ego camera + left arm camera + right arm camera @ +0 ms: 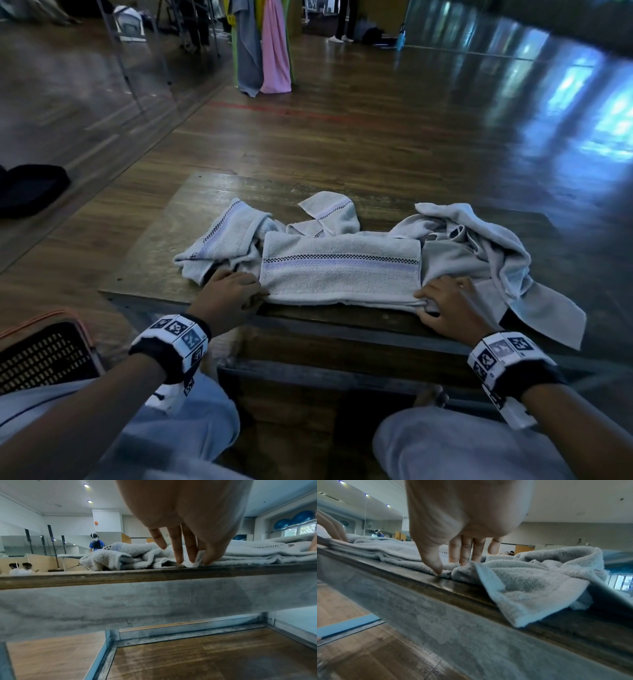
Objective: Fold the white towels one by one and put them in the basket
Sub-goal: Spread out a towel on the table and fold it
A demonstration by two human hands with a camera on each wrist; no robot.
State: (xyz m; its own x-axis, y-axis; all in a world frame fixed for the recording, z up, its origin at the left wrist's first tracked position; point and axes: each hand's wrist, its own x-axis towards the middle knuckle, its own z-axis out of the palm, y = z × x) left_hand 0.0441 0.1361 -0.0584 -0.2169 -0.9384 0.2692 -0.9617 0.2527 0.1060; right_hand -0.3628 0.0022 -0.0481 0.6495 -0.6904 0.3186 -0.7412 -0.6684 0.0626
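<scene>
A white towel with a blue stripe lies folded into a long strip near the front edge of a low wooden table. My left hand pinches its near left corner; the left wrist view shows the corner between thumb and fingers. My right hand pinches the near right corner, thumb at the towel's edge and fingers on top. Crumpled white towels lie to the left, behind and to the right. The basket, dark mesh with an orange rim, stands on the floor at my lower left.
The right crumpled towel hangs over the table's front edge. My knees sit below the table front. Coloured cloths hang from a rack farther back on the wooden floor. A dark bag lies on the left.
</scene>
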